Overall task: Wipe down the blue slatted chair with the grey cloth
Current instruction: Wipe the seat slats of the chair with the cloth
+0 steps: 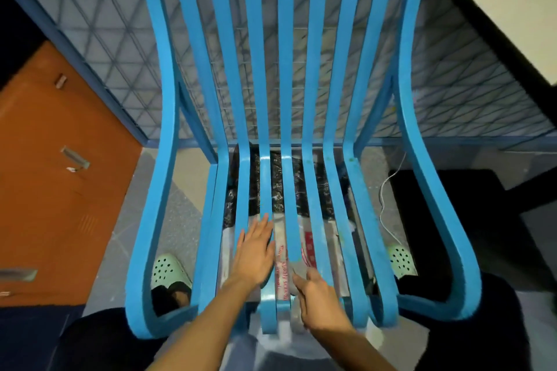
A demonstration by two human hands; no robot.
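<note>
The blue slatted chair fills the view from above, backrest far and seat near. My left hand lies flat with straight fingers on the left-of-centre seat slats. At the seat's front edge my right hand curls its fingers over a slat. It grips a bunched piece of the grey cloth, which shows just past the thumb. Most of the cloth is hidden under the hand.
Bags and printed packaging lie on the floor beneath the seat. A mesh fence panel stands behind the chair and an orange door is at left. My feet in pale green clogs flank the chair. A white cable runs at right.
</note>
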